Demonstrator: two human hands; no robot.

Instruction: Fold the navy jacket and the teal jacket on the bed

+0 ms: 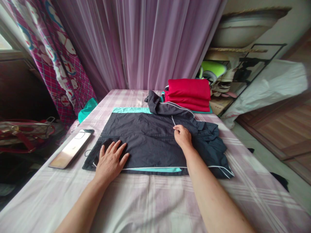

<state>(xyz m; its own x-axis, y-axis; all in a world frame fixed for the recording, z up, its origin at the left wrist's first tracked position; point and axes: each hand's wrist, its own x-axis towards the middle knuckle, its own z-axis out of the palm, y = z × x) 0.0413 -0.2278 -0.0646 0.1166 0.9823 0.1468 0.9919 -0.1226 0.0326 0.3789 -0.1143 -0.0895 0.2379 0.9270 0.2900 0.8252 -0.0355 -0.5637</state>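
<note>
Plaid cloth (pixel 145 204) covers the lower frame. Left hand (pixel 110 160) lies flat, right hand (pixel 182 136) pinches the jacket (pixel 150 150), apparently mid-fold; next calls for smoothing.

Left fingers (pixel 115 147) lie spread, right fingers (pixel 180 128) curled, on a dark jacket (pixel 145 149).

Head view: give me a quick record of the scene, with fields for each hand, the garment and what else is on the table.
left hand: flat on the jacket's near left part, fingers spread
right hand: on the jacket, fingers curled at a white trim line; firm pinch not clear
garment: dark jacket, laid out wide, turquoise lining showing at its far edge
left of jacket: smartphone
beyond jacket, to the right: folded red cloth
surface: plaid tablecloth
</note>
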